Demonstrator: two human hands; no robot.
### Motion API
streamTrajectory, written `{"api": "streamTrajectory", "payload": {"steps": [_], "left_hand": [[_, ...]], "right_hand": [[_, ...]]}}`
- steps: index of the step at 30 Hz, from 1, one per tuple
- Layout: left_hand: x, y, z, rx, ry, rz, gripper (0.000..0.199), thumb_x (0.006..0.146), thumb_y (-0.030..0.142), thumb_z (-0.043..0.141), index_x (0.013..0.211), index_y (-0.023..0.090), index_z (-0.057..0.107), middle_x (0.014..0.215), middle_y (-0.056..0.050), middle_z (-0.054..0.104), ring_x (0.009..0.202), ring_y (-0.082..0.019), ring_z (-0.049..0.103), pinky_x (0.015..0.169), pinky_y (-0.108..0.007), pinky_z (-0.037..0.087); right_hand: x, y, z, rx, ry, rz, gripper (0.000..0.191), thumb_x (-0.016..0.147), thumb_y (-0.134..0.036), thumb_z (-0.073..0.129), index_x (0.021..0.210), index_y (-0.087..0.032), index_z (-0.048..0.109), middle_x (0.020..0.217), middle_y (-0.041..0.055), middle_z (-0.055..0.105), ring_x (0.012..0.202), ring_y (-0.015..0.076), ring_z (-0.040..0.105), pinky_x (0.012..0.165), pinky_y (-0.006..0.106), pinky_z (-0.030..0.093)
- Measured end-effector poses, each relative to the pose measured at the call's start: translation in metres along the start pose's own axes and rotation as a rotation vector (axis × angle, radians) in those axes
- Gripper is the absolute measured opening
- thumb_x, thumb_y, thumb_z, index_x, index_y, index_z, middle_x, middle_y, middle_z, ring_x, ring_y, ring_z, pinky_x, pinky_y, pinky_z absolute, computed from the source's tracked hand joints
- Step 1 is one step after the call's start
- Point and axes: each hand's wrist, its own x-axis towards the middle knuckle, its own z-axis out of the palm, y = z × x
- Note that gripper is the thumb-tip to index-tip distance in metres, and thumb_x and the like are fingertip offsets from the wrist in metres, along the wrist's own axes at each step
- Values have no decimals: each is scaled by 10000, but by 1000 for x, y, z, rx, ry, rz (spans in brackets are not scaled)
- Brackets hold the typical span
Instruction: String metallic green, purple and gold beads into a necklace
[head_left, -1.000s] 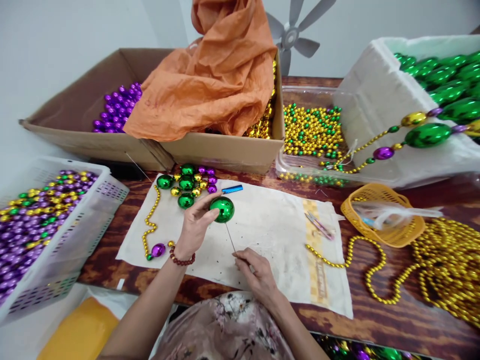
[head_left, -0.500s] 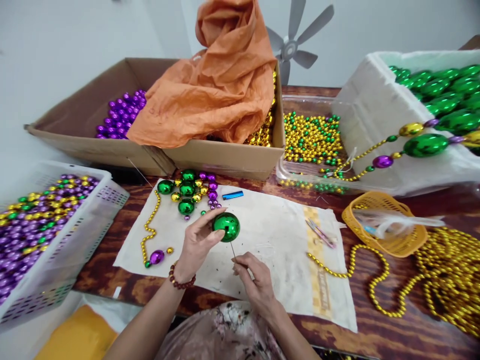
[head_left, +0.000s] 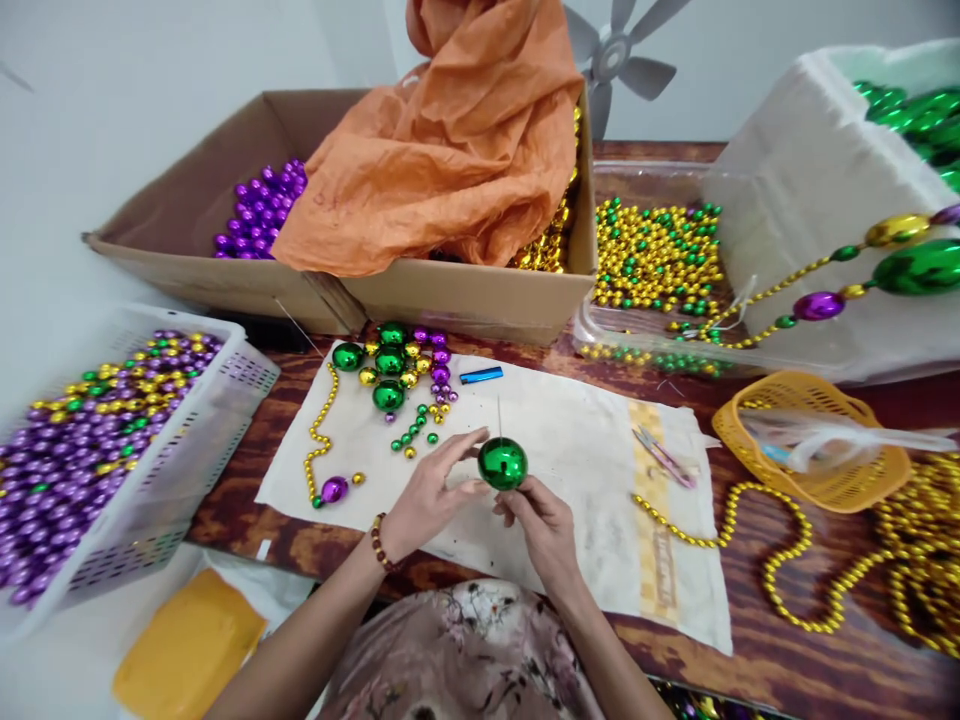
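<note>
A large shiny green bead (head_left: 503,463) is over the white cloth (head_left: 592,480). From its top a thin needle (head_left: 499,415) sticks up. My right hand (head_left: 541,515) is closed just under the bead, pinching the needle's lower end, which the fingers hide. To the left of the bead, my left hand (head_left: 439,490) has thumb and forefinger apart, their tips close to its side; whether they touch it I cannot tell. Ahead on the cloth lie big green beads (head_left: 389,360) grouped with gold and purple ones, small green beads (head_left: 409,432), and a gold bead strand (head_left: 322,430) with a purple bead (head_left: 334,489).
A blue lighter (head_left: 481,375) and small scissors (head_left: 664,458) lie on the cloth. Around it stand a white basket (head_left: 247,375) of beads, a cardboard box (head_left: 480,300) with orange cloth (head_left: 442,170), a clear tray (head_left: 645,345), a foam box (head_left: 795,200) and a yellow basket (head_left: 817,470).
The green bead has slid down the needle, whose tip now shows above it. My left fingers have come off the bead and spread. The view has shifted, so things appear elsewhere.
</note>
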Motion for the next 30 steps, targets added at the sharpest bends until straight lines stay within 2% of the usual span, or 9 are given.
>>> {"api": "streamTrajectory", "payload": {"steps": [2,5,7,9,16,19,22,26,30], "left_hand": [[-2,-19,-18,153,81,-34,406,924,406,611,1285,224,652,1226,-115,698,1031,-233,684,946,-383,529],[-3,-51,-54,495,314,-137,265,945,333,525,1070,184,704,1058,-118,717,950,-250,673,898,-403,518],[-3,-68,-73,684,369,-203,248,935,285,487,1010,169,693,1001,-125,712,922,-272,662,867,-415,506],[-3,-78,-81,793,370,-245,238,928,262,470,999,166,676,963,-120,703,896,-277,656,834,-404,498],[-3,-79,-63,780,262,-176,195,948,267,478,961,198,660,954,-81,676,895,-243,643,812,-360,482],[-8,-77,-61,764,269,-182,196,946,290,507,1008,194,667,953,-78,646,844,-230,631,792,-361,489],[-16,-76,-59,752,265,-132,199,949,298,521,1035,191,665,966,-79,627,888,-234,619,820,-365,497],[-27,-76,-54,835,147,-22,180,953,289,530,1030,202,667,975,-83,628,951,-259,580,871,-398,488],[-31,-80,-49,905,132,19,185,961,247,501,1041,194,659,980,-94,604,951,-263,567,870,-406,488]], "right_hand": [[-4,5,-10,-27,10,28,185,867,-290,624,726,-181,675,628,16,662,547,126,562,519,224,477],[-10,13,-21,-73,14,57,183,859,-311,644,734,-183,681,626,11,648,561,132,562,517,223,468],[-11,18,-24,-98,-8,67,189,866,-323,646,741,-185,677,635,10,643,576,136,569,525,223,467],[-12,22,-23,-116,-45,67,199,872,-332,642,738,-188,668,648,12,644,590,141,584,535,226,470],[-12,26,-18,-191,-120,30,194,894,-306,603,746,-192,654,658,10,646,602,148,600,565,240,463],[-14,27,-19,-213,-129,24,187,896,-293,592,748,-197,653,646,4,642,596,148,595,567,242,461],[-14,28,-20,-230,-140,3,184,898,-281,578,751,-202,655,632,-1,637,596,148,596,578,243,464],[-12,29,-17,-245,-156,-13,183,895,-275,571,754,-202,663,637,1,640,603,149,607,594,245,474],[-13,31,-15,-253,-168,-29,190,898,-277,559,762,-200,668,644,1,640,605,148,612,597,245,473]]}}
